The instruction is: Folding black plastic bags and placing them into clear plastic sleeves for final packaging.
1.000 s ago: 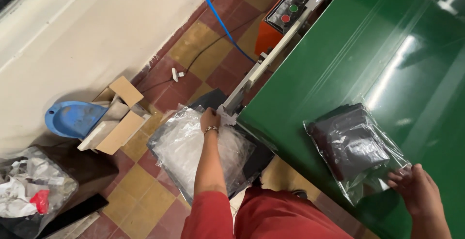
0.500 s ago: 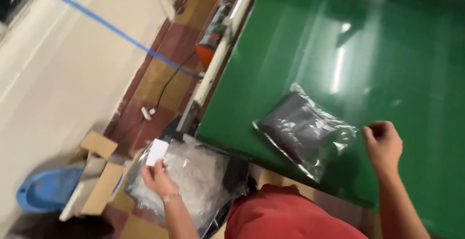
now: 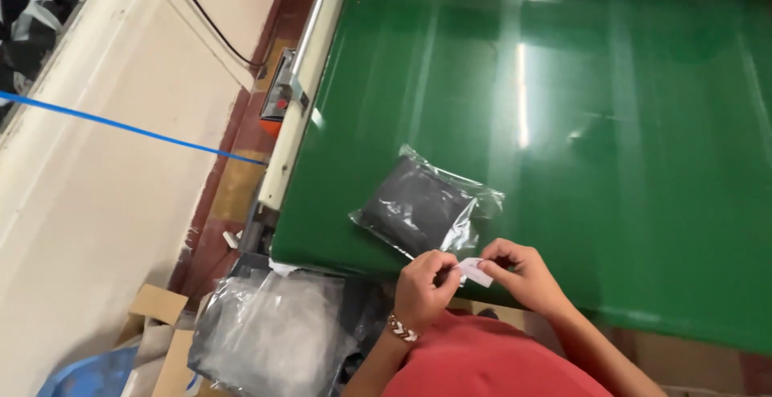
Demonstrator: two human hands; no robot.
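Small white label (image 3: 474, 271) is held between both hands, just above the near edge of the green table (image 3: 611, 164), a little left of the middle of that edge. Left hand (image 3: 424, 287) is closed, with its fingertips pinching the left end of the label, and a beaded bracelet (image 3: 401, 329) sits on its wrist. Right hand (image 3: 523, 275) is also closed around the right end of the label, thumb and fingers pressed on it. Just beyond the hands lies a clear plastic bag with a dark folded garment inside (image 3: 426, 206); it lies flat and turned at an angle, near the near-left corner of the table, and its closest corner is just beside the label. I cannot tell if the label touches the bag. Rest of the green surface, to the right and toward the far edge, is bare and shiny, so there is wide room there. Along the left edge runs a pale metal rail (image 3: 299, 99). Below the near-left corner, on the floor, is a pile of clear plastic bags (image 3: 273, 333), and beside it an open cardboard box (image 3: 161, 341). A blue cord (image 3: 121, 126) crosses the pale wall on the left.
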